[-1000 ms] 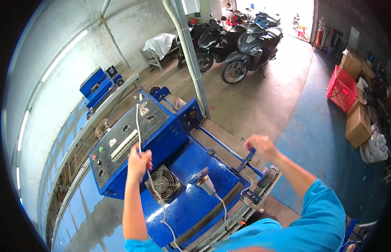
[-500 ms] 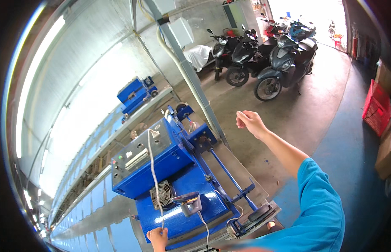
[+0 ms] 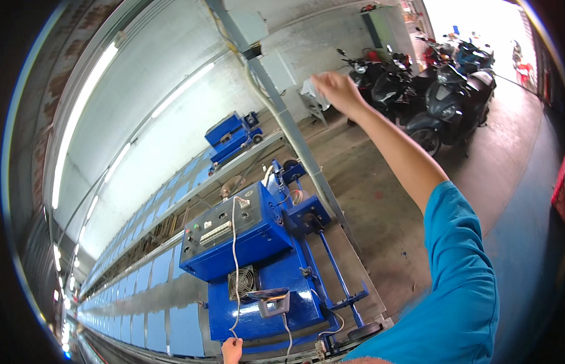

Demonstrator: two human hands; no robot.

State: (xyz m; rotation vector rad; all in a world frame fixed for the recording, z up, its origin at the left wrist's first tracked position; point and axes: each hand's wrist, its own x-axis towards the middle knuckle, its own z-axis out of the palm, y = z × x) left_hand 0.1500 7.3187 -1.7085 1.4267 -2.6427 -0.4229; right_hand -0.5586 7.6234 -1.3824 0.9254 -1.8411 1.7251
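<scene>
One thin white cable (image 3: 235,255), light and limp, we pinch at frame bottom with our left hand (image 3: 232,350); right hand (image 3: 332,90), loosely curled, rises empty upper centre.

I see a long steel bench (image 3: 346,267) carrying the blue machine (image 3: 252,267), which sits directly on it. A second, smaller blue unit (image 3: 229,134) stands farther along the same line. Blue panels (image 3: 155,291) run along its left side. Concrete floor (image 3: 385,200) lies beyond.
</scene>
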